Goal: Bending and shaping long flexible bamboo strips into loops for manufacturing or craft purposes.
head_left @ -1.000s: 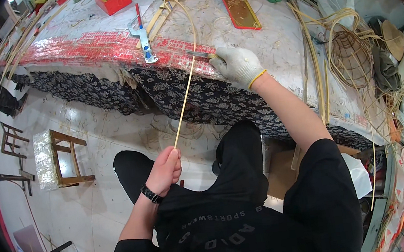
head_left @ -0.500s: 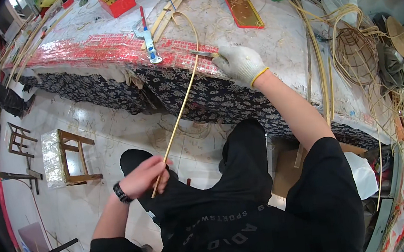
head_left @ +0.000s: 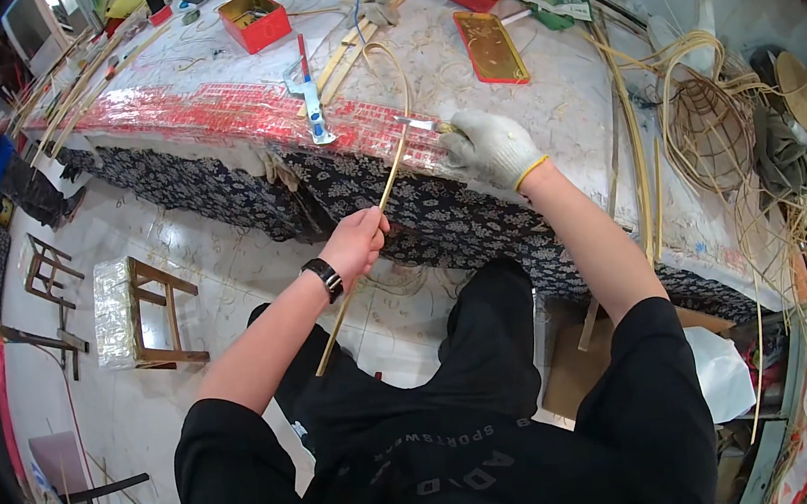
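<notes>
The bare left hand (head_left: 356,244) is closely gripping 1 pale strip (head_left: 392,175), which is crossing the table edge (head_left: 235,111) at the knife (head_left: 419,124) that the gloved right hand (head_left: 491,146) is clasping, so crooked pulling could be risking a split.

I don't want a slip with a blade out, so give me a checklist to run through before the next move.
1. Bare left hand gripping the long, thin, pale-tan strip: ok, fingers closed around it.
2. White-gloved right hand holding the small metal-bladed knife: ok.
3. Left hand apart from the knife: ok, it grips the strip lower down, nearer the body.
4. Left hand gloved: not ok, only the right is.
5. Knife touching the strip: cannot tell; they meet in view, but contact is unclear.
6. Strip clear of the blue-and-silver metal tool with a red handle: ok, the tool lies apart, to its left.
</notes>
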`<state>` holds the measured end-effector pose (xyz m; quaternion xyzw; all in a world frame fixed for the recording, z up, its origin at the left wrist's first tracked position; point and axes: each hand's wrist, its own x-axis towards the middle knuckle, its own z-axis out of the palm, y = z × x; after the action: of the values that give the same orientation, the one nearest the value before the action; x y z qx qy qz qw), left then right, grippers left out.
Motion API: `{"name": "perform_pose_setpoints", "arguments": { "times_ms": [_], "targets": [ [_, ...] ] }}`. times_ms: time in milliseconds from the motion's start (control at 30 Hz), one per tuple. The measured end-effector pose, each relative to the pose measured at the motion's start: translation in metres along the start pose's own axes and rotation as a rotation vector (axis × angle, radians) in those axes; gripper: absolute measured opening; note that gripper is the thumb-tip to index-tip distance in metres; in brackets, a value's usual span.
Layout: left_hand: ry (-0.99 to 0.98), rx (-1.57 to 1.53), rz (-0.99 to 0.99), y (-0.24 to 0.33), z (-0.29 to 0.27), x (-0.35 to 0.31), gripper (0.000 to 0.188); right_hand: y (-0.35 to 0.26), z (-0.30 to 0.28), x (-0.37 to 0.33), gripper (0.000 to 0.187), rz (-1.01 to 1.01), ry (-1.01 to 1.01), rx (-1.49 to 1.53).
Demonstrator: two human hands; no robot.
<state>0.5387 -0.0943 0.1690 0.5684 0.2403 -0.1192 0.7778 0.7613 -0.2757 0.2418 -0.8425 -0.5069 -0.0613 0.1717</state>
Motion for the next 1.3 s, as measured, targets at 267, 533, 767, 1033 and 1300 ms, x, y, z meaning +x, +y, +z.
{"name": "perform_pose_setpoints", "arguments": {
  "times_ms": [267,533,767,1033,1300],
  "targets": [
    [0.156,0.164,0.159,0.002,0.001,0.016,0.033,0.002,0.005,0.007,0.032,0.036,-0.055,0.009],
    [0.28,0.449,0.405,-0.013,-0.005,0.025,0.035,-0.003,0.013,0.011,0.035,0.012,-0.027,-0.046],
    [0.588,1.07,0.477,-0.007,0.012,0.006,0.027,-0.01,0.011,0.009,0.035,0.049,-0.033,-0.069],
    [0.675,1.181,0.45,-0.015,0.011,0.012,0.021,-0.008,0.015,0.008,0.036,0.055,-0.028,-0.074],
    [0.684,1.209,0.43,-0.024,0.013,-0.001,0.021,-0.009,0.019,0.006,0.037,0.04,-0.015,-0.091]
  ]
}}
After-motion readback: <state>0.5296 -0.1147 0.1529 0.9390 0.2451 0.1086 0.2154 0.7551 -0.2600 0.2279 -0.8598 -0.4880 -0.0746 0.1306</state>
